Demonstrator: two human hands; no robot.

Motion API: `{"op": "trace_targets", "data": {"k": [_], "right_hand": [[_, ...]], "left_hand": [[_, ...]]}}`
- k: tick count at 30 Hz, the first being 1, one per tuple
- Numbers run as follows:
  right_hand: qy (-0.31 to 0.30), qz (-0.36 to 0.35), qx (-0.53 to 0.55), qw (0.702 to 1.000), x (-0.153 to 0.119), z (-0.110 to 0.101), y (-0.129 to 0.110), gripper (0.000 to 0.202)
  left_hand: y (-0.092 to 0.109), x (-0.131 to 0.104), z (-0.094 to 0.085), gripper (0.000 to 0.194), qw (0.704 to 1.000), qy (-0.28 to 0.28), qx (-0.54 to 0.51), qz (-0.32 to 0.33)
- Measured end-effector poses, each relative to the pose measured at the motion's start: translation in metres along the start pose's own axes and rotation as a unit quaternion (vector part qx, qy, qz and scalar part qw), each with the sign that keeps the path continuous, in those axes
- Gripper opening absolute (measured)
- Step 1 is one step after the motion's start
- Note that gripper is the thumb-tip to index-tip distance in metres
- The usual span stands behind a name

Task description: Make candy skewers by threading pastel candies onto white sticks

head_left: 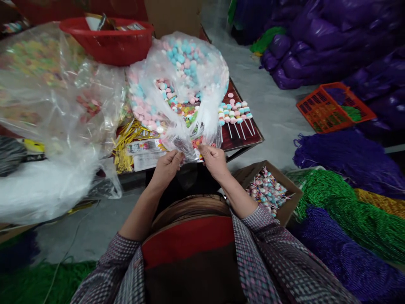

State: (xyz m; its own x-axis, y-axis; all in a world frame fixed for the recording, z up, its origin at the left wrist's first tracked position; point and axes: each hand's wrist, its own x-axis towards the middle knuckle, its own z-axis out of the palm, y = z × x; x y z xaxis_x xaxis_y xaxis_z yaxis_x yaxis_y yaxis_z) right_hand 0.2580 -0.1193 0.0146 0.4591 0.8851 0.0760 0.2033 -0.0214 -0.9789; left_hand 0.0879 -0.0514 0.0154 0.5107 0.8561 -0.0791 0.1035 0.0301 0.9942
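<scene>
Both my hands pinch the gathered edge of a large clear plastic bag (pixel 210 107) at the front of the table. My left hand (pixel 167 166) is closed on the bag's near left edge, and my right hand (pixel 215 160) grips it a little to the right. Pink, blue and white candies (pixel 183 52) fill the bag's far part. Through its opening show more candies and colourful gummy rings (pixel 188 114). Right of the bag lie several candy skewers (pixel 237 114) on white sticks. Gold twist ties (pixel 131 145) and printed labels (pixel 145 146) lie to the left.
A red basin (pixel 107 40) holding packets stands at the back left, behind another big bag of candies (pixel 34 59). By my right arm is a cardboard box (pixel 289 196) of wrapped candy sticks. An orange basket (pixel 316 112), purple sacks (pixel 322 42) and green bead strands (pixel 332 190) lie rightward.
</scene>
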Motion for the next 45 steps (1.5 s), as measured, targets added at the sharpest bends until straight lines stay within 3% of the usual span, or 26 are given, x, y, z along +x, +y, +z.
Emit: {"op": "trace_targets", "data": {"k": [4,8,10,12,13,15,17,20,24,29,31,34,39,45], "right_hand": [[-0.012,0.001,-0.022,1.0,-0.001,-0.001,-0.004,0.074],[-0.075,-0.025,-0.034,0.996,0.011,-0.015,-0.001,0.06],[-0.037,-0.041,-0.048,0.997,0.028,-0.04,0.005,0.044],[0.073,-0.043,-0.098,0.992,0.052,-0.076,0.014,0.035],[0.14,-0.035,-0.144,0.979,0.064,-0.096,0.019,0.034],[0.218,-0.023,-0.262,0.94,0.085,-0.134,0.032,0.029],[0.217,0.015,-0.37,0.903,0.101,-0.162,0.045,0.025],[0.175,0.098,-0.452,0.869,0.111,-0.179,0.062,0.026],[0.162,0.116,-0.486,0.851,0.116,-0.178,0.076,0.024],[0.197,0.151,-0.459,0.853,0.122,-0.183,0.078,0.02],[0.224,0.15,-0.427,0.863,0.12,-0.186,0.076,0.019],[0.261,0.091,-0.34,0.899,0.108,-0.186,0.071,0.019],[0.256,-0.028,-0.156,0.954,0.068,-0.157,0.059,0.021],[0.181,-0.102,-0.084,0.975,0.025,-0.111,0.036,0.018]], "left_hand": [[0.001,0.003,0.0,0.041,0.999,-0.032,-0.004,0.016],[-0.001,0.007,-0.003,0.051,0.997,0.028,-0.067,-0.006],[-0.001,0.01,-0.006,0.053,0.992,0.054,-0.114,-0.007],[0.0,0.013,-0.007,0.052,0.985,0.07,-0.158,-0.004],[0.001,0.014,-0.007,0.052,0.981,0.075,-0.18,-0.007],[0.003,0.015,-0.007,0.051,0.971,0.088,-0.221,-0.021],[0.005,0.016,-0.006,0.051,0.962,0.102,-0.252,-0.037],[0.004,0.017,-0.006,0.048,0.951,0.115,-0.281,-0.049],[0.002,0.018,-0.007,0.043,0.948,0.116,-0.293,-0.044],[0.003,0.017,-0.007,0.046,0.947,0.127,-0.292,-0.045],[0.003,0.016,-0.009,0.047,0.946,0.127,-0.295,-0.044],[0.002,0.015,-0.013,0.049,0.942,0.117,-0.311,-0.039],[0.001,0.012,-0.018,0.047,0.936,0.073,-0.344,-0.026],[0.0,0.011,-0.02,0.05,0.933,0.037,-0.358,-0.018]]}}
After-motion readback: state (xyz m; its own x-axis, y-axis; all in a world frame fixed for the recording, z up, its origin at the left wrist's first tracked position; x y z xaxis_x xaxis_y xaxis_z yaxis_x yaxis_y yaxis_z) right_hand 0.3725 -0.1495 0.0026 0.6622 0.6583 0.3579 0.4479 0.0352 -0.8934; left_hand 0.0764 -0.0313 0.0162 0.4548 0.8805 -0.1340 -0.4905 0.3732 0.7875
